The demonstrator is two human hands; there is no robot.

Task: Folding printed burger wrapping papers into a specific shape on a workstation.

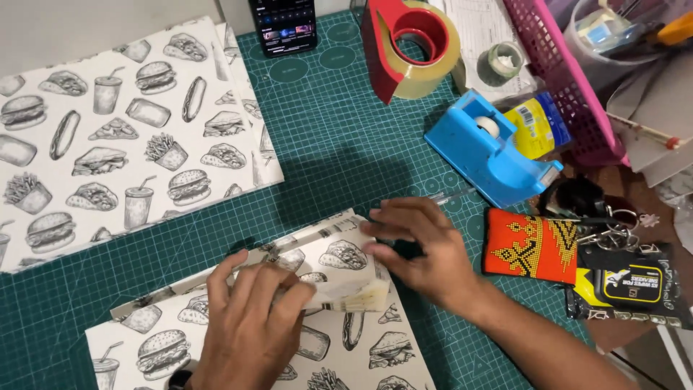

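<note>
The left hand (249, 321) lies flat, fingers spread a little, and presses on the wrapping paper (354, 339) that is folded over a small block-shaped object (351, 285) at the bottom centre of the tabletop (339, 137). The right hand (422, 245) comes from the right side and lies with its fingers nearly flat on the far right corner of the same wrapped object; its fingertips (375, 230) touch the folded paper edge. No hand is closed around anything; both only press down. The paper is white with black drawings of burgers, fries, drinks and sandwiches. The object lies on the green cutting mat that covers the tabletop. To the upper left, well apart, lies a bigger sheet of the same printed paper (115, 130). Just beyond the right hand lies a clear pen (451, 195), and near it stands a blue tape dispenser (487, 148). Behind this one is a red dispenser with a big roll of tape (411, 47). At the top edge lies a dark phone (283, 25). To the right of the right hand lies a red and orange beaded pouch (530, 245), with keys (613, 224) and a black and yellow packet (628, 282) beside it. A pink basket (570, 87) is at the upper right.
</note>
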